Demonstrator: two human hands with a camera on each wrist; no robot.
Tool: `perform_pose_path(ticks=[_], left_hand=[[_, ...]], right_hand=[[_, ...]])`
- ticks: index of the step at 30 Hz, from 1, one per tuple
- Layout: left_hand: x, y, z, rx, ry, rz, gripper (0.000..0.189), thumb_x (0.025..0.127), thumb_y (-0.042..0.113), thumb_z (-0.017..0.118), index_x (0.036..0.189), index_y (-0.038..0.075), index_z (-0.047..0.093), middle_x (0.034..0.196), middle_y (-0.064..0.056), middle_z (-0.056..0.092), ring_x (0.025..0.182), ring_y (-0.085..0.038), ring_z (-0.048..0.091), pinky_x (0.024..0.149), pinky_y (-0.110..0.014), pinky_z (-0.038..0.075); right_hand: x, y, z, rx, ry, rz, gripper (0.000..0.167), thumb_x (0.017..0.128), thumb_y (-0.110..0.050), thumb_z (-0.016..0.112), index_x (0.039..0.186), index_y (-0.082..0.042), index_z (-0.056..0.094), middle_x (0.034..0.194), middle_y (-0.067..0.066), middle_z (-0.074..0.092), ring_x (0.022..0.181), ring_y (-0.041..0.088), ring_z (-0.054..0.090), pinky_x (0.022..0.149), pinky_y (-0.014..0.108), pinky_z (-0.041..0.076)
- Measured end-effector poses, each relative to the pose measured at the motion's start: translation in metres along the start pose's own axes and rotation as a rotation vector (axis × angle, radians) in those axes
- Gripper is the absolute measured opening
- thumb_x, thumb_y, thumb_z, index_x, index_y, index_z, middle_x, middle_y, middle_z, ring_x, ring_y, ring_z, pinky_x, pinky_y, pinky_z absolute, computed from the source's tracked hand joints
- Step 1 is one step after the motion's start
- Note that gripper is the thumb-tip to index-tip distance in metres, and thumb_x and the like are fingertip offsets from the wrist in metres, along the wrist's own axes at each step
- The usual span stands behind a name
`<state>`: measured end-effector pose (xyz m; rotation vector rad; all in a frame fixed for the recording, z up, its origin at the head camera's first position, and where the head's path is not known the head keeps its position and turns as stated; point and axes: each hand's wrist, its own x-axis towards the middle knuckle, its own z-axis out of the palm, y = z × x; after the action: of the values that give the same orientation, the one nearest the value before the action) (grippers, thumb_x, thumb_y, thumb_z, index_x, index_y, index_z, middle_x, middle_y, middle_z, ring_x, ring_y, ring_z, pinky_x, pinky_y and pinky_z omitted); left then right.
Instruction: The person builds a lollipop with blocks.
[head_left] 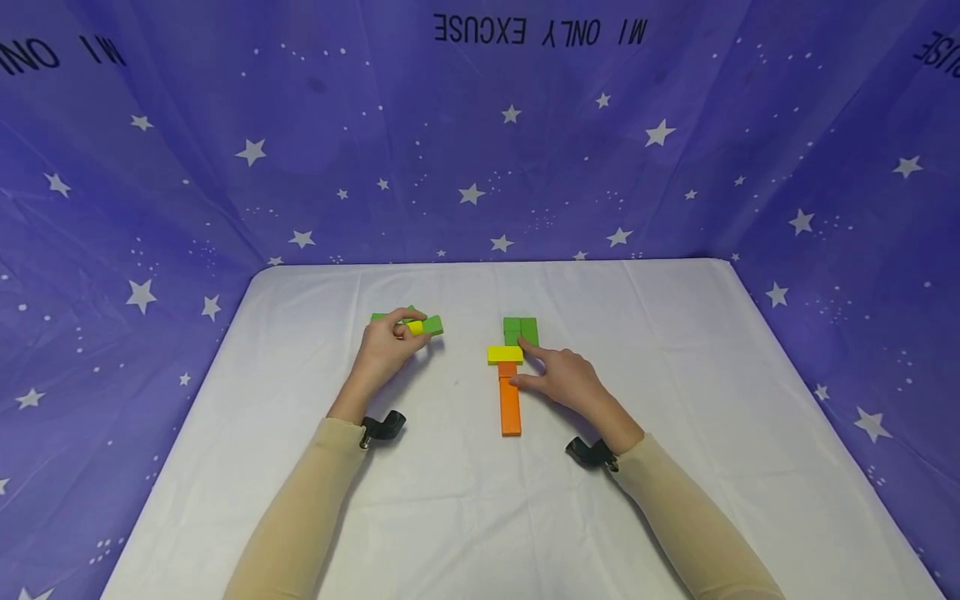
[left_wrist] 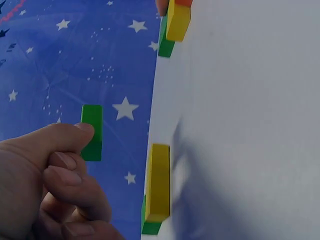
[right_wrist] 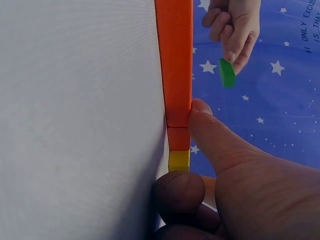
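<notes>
1. As the landmark, the long orange block (head_left: pixel 510 408) is laid flat on the white cloth (head_left: pixel 450 500), its length pointed away from the person.
2. Against its far end a short orange block (head_left: pixel 507 369) is set in line, so that the two read as one straight strip.
3. Beyond that, a yellow block (head_left: pixel 505 356) is laid crosswise, its ends reaching past both sides of the strip like the bar of a T.
4. Farthest from the long orange block, past the yellow bar, green blocks (head_left: pixel 529 330) are grouped close together, placed more to the right than centred.
5. By the right hand (head_left: pixel 566 375), nothing is seen to be lifted: thumb and forefinger are spread, the thumb touched to the right side of the long orange block near its far end, the forefinger by the yellow bar and green group. Steadying or lining-up seems served; how hard it is pressed cannot be told.
6. Well left of the long orange block, a loose green block (head_left: pixel 432 325) is pinched by the left hand (head_left: pixel 384 346) between thumb and finger, above the cloth. One end is left jutting free, presumably for easier setting-down.
7. Beside that hand, likewise left of the landmark, another yellow block (left_wrist: pixel 159 182) and more green pieces (head_left: pixel 378 317) are kept within reach.
</notes>
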<state>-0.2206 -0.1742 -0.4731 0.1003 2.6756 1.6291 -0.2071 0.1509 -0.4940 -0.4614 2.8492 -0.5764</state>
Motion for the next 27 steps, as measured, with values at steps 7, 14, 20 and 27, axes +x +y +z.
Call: perform_pose_path(ticks=[7, 14, 20, 27], left_hand=[[0.001, 0.005, 0.013, 0.012, -0.018, 0.046, 0.031, 0.085, 0.023, 0.077, 0.115, 0.020, 0.067, 0.062, -0.004, 0.051, 0.051, -0.015, 0.042, 0.047, -0.027, 0.034], [0.005, 0.009, 0.027, 0.047, -0.030, 0.070, 0.030, 0.085, 0.026, 0.077, 0.114, 0.023, 0.068, 0.063, -0.004, 0.053, 0.051, -0.017, 0.043, 0.048, -0.030, 0.036], [0.011, 0.013, 0.040, 0.044, -0.043, 0.095, 0.029, 0.084, 0.024, 0.077, 0.113, 0.021, 0.070, 0.062, -0.004, 0.053, 0.052, -0.017, 0.044, 0.051, -0.031, 0.037], [0.015, 0.019, 0.054, 0.039, -0.068, 0.117, 0.027, 0.084, 0.023, 0.076, 0.111, 0.020, 0.070, 0.062, -0.003, 0.054, 0.052, -0.017, 0.045, 0.052, -0.031, 0.036]], right_hand=[[0.000, -0.001, 0.000, -0.004, 0.003, 0.004, 0.088, 0.079, -0.071, 0.065, 0.152, -0.029, 0.040, 0.057, 0.003, 0.047, 0.060, 0.021, 0.044, 0.054, 0.034, 0.039], [0.000, 0.000, 0.000, -0.009, 0.006, 0.006, 0.089, 0.079, -0.071, 0.065, 0.152, -0.028, 0.040, 0.055, 0.002, 0.043, 0.056, 0.019, 0.037, 0.052, 0.035, 0.037], [0.000, 0.000, 0.001, -0.007, 0.006, 0.000, 0.087, 0.080, -0.071, 0.065, 0.152, -0.029, 0.040, 0.056, 0.001, 0.045, 0.056, 0.020, 0.038, 0.051, 0.034, 0.037], [-0.001, 0.000, 0.000, -0.014, 0.007, 0.006, 0.085, 0.081, -0.070, 0.064, 0.152, -0.030, 0.041, 0.062, 0.001, 0.050, 0.061, 0.023, 0.047, 0.054, 0.035, 0.041]])
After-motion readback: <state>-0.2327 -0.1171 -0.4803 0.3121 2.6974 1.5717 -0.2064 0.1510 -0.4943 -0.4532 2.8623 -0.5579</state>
